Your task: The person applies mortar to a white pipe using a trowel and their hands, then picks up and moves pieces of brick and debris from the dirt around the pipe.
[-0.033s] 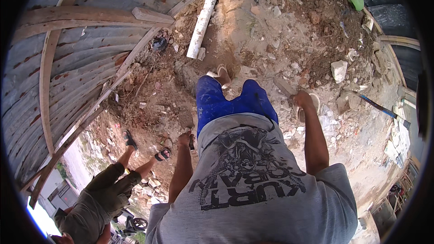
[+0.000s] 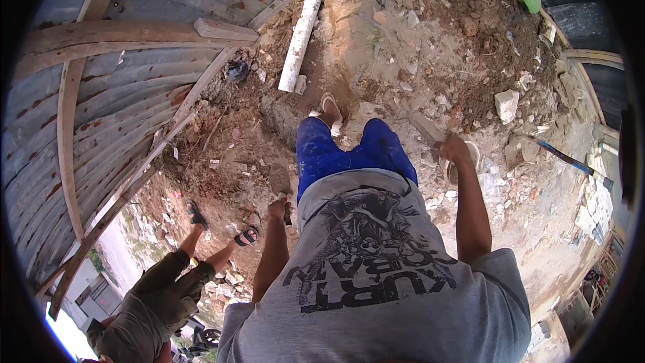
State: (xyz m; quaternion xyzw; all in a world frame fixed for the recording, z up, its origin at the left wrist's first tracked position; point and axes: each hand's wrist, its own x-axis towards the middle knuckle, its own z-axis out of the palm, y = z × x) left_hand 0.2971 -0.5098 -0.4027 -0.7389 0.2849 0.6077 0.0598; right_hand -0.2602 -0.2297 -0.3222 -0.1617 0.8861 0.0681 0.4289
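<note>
My left hand (image 2: pixel 277 209) is closed round the dark handle of a trowel (image 2: pixel 279 178), whose dirt-coloured blade points down at the soil beside my left knee. On the other side, my right hand (image 2: pixel 456 149) grips one end of a flat greyish-brown bar (image 2: pixel 423 127). The bar slants away toward the upper left; whether it is wood or metal is hard to tell. Under my right hand shows a light-soled sandal (image 2: pixel 474 154). Blue shorts (image 2: pixel 356 153) cover my bent legs between the two hands.
A white pipe (image 2: pixel 300 42) lies ahead on rubble-strewn soil. At right are a pale stone block (image 2: pixel 506 105) and a hoe (image 2: pixel 571 159). Rusty corrugated sheeting (image 2: pixel 127 97) on wooden posts closes the left. Another person (image 2: pixel 144 299) in sandals stands behind it at lower left.
The whole view has shifted slightly, so the ground and my body sit a little further right. Both hands keep their holds.
</note>
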